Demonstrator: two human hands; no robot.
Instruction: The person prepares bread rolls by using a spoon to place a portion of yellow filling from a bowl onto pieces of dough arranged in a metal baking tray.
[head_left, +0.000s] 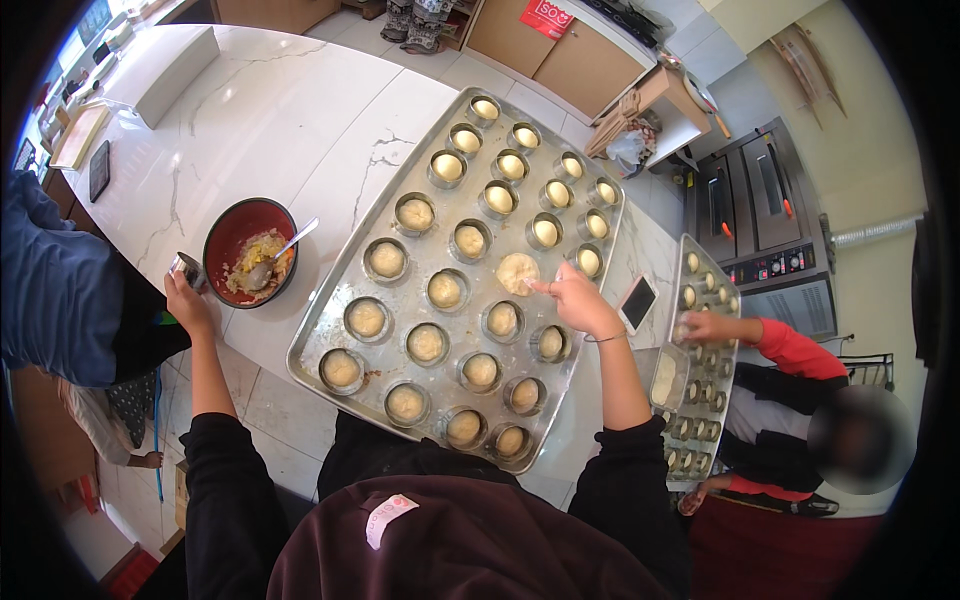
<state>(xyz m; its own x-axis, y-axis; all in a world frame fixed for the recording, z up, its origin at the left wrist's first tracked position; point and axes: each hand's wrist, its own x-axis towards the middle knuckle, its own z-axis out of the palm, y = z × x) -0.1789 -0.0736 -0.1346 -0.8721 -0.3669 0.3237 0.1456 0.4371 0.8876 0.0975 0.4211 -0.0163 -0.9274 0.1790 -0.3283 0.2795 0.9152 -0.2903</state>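
My left hand (187, 304) grips a metal ring mould (184, 268) beside the bowl, at the table's left edge. On the large metal baking tray (384, 292) lies a flattened dough disc (517, 272) with no ring around it. My right hand (582, 300) is over the tray's right part, index finger stretched out and touching that disc's edge; nothing is held in it. Around the disc, several ring mould dough pieces (445, 290) sit in rows. Those near me look flatter and fill more of their rings; the far dough balls (448, 166) are rounder and smooth.
A dark bowl with a red inside (228, 232) holds chopped filling and a spoon (284, 250). A phone (637, 302) lies right of the tray. At a second tray (686, 360) on the right, a co-worker's hand (706, 327) reaches in. Another person in blue (60, 280) stands left.
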